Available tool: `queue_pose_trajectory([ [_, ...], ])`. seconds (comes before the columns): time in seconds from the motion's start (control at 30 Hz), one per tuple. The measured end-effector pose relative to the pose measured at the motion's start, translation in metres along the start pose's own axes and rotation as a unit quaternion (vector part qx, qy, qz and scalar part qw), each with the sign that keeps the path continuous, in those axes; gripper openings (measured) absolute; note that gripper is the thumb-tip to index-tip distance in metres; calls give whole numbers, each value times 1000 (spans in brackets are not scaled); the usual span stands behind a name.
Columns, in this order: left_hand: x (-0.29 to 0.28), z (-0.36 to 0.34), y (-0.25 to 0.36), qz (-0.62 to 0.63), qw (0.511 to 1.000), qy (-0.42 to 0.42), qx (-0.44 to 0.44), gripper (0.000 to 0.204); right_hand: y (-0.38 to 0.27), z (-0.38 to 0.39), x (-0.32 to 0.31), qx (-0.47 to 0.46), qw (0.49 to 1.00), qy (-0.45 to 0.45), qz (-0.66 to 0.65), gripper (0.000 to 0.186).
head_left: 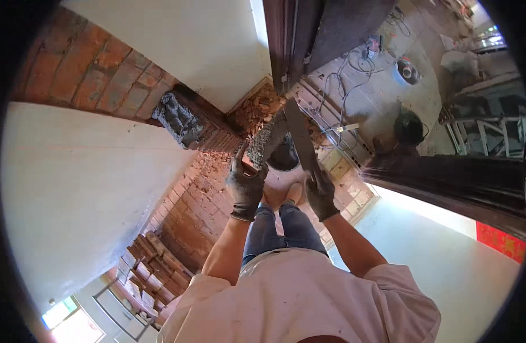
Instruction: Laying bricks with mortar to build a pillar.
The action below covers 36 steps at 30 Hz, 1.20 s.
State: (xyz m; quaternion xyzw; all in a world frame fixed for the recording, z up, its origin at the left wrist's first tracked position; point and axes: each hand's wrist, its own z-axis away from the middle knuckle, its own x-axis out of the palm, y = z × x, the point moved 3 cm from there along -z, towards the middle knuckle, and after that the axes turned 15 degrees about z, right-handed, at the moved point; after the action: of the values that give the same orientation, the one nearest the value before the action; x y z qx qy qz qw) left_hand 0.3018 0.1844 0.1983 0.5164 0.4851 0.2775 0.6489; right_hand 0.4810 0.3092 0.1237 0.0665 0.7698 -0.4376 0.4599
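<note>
Rubble-strewn floor (186, 212) below, the left grip (246, 191), nearer the brick pier (199, 121) at its upper left, holds a mortared brick (267, 140) slanting forward-right toward the trowel (299, 134) in the right grip (321, 194).

Floor (184, 224) with rubble (210, 170), cables (341, 86)

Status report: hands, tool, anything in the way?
Left hand: grip on mortar-coated block. Right hand: grip on long flat blade. Bucket beneath, partly hidden.

A mortar-coated brick (267, 141), rough and grey across its visible face, is held aloft, slanting toward the far right. Just right of it, a long, flat, dark trowel (300, 135) points far and slightly left.
</note>
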Motion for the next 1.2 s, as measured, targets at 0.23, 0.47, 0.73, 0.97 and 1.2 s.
queue_pose_trajectory([
  [0.23, -41, -10, 11, -19, 999, -38, 23, 52, 57, -15, -74, 113, 956, -243, -120, 54],
  [0.47, -60, -3, 9, 4, 996, -78, 31, 50, 28, -105, -110, -256, 930, -252, 73, 49],
  [0.73, -112, 43, -23, 29, 999, 32, 6, 55, 51, -12, -9, 177, 901, -358, -166, 63],
  [0.97, -223, 60, -56, -166, 955, 240, -58, 33, 68, 8, -29, 268, 866, -382, -178, 56],
  [1.2, -320, -16, -57, -241, 919, 309, -46, 57, 73, -38, 12, 254, 885, -341, -188, 46],
])
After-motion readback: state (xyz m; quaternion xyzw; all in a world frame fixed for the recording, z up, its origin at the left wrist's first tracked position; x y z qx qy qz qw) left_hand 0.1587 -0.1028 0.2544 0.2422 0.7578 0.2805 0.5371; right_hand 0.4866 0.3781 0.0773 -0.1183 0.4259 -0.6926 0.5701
